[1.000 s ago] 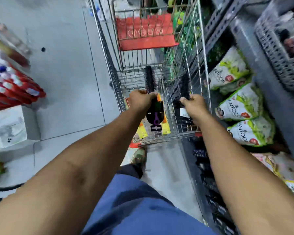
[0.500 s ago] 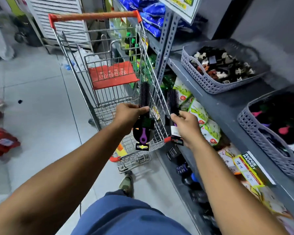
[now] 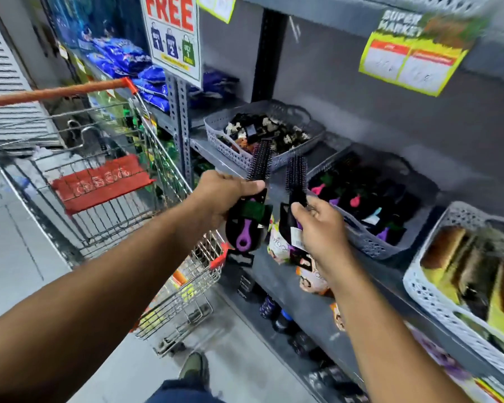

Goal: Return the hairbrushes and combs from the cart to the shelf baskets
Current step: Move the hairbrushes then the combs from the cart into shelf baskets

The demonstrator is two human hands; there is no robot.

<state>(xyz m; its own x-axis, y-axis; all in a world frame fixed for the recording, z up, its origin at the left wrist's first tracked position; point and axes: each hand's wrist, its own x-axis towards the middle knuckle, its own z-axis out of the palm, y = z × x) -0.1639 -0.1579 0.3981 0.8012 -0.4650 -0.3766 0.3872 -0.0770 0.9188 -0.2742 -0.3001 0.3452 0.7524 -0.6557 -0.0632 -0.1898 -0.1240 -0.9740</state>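
My left hand (image 3: 224, 196) grips a black round hairbrush with a purple handle (image 3: 246, 228) on a dark card, bristles pointing up. My right hand (image 3: 317, 228) grips a second black round hairbrush (image 3: 296, 175) with a price tag. Both brushes hang in the air in front of the grey shelf (image 3: 309, 289), just left of the middle grey basket (image 3: 370, 245), which holds dark hairbrushes and combs with coloured handles. The wire cart (image 3: 146, 216) with its orange handle stands to the left, below and behind my left forearm.
A grey basket of hair clips (image 3: 245, 158) sits further back on the shelf. A white basket with wooden brushes (image 3: 431, 295) is at the right. Snack bags and bottles fill the lower shelf. Paper signs hang above. My shoe shows on the tiled floor.
Both hands lifted the two brushes out of the cart and carried them right and up toward the shelf baskets. My view swung from the cart up to the shelf.
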